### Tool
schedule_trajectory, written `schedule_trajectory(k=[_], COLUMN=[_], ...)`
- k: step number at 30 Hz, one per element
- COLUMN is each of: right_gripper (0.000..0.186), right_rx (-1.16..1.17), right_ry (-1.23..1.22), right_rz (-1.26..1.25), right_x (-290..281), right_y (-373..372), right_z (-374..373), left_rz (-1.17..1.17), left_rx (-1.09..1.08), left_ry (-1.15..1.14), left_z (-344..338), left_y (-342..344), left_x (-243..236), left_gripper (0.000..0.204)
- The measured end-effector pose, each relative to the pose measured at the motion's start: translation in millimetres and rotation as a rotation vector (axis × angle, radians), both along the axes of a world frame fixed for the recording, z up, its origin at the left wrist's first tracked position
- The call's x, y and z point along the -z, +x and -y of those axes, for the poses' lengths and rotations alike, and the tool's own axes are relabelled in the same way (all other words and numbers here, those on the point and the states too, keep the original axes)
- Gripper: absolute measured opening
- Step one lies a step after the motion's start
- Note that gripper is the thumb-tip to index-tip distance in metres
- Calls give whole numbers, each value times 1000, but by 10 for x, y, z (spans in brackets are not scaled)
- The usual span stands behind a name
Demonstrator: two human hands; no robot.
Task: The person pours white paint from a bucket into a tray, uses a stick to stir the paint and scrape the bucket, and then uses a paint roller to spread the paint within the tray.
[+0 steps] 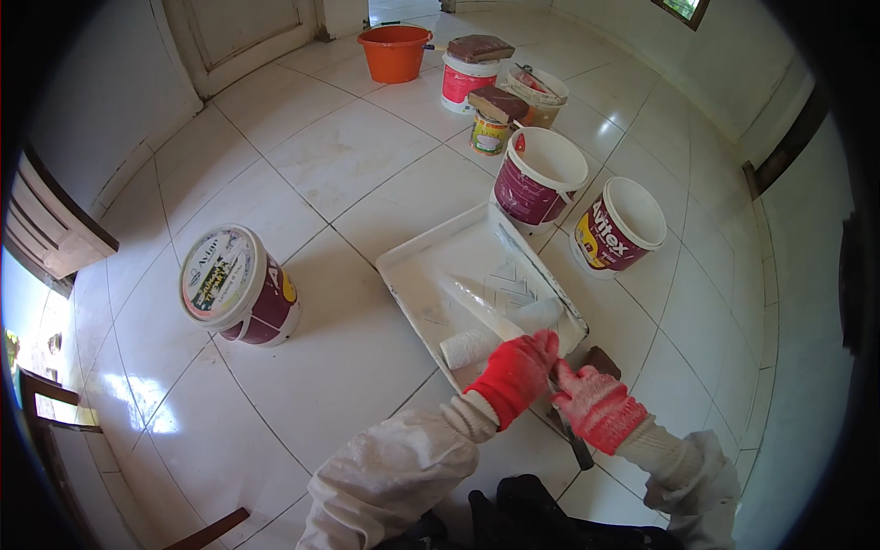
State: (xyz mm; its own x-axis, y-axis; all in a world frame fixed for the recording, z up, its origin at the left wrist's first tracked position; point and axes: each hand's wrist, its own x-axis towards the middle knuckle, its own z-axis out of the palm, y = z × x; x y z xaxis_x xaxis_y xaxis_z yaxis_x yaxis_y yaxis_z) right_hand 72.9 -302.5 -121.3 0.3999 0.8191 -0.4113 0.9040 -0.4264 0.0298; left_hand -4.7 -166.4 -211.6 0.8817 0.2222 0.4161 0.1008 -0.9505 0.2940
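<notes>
Both my hands wear red gloves and are close together over the near edge of the white paint tray point(412, 243). My left hand point(513, 371) is closed round the near end of a long, flat white strip point(481, 307), which slants out over the tray; its exact kind is unclear. Beside it, my right hand point(596, 399) has its fingers pinched at my left fingertips, and what they hold is hidden. A white paint roller point(467, 349) lies across the tray's near part, beneath the strip. Below my hands a dark handle point(580, 451) sticks out toward me.
A lidded paint bucket point(243, 284) stands left of the tray. Beyond it on the right are two open maroon buckets point(541, 179) point(619, 227). Farther back stand more buckets, a small can point(489, 135) and an orange basin point(394, 55). A brown block point(602, 363) lies by my right hand.
</notes>
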Motion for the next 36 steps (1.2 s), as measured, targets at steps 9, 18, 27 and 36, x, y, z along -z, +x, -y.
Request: schedule_trajectory(k=[9, 18, 27, 36], right_gripper=[40, 31, 30, 33], right_rx=[-60, -95, 23, 45], right_ry=[321, 205, 194, 89], right_rz=[95, 79, 2, 63], right_x=[-176, -105, -160, -92], right_y=[312, 400, 411, 500], right_z=[-309, -243, -362, -256], left_rz=[-417, -587, -622, -228], left_rx=[69, -73, -41, -211], left_ry=[-130, -22, 11, -388], left_z=[449, 461, 471, 205], left_y=[-594, -691, -692, -1032], left_x=[150, 408, 535, -9], left_gripper=[29, 44, 44, 19])
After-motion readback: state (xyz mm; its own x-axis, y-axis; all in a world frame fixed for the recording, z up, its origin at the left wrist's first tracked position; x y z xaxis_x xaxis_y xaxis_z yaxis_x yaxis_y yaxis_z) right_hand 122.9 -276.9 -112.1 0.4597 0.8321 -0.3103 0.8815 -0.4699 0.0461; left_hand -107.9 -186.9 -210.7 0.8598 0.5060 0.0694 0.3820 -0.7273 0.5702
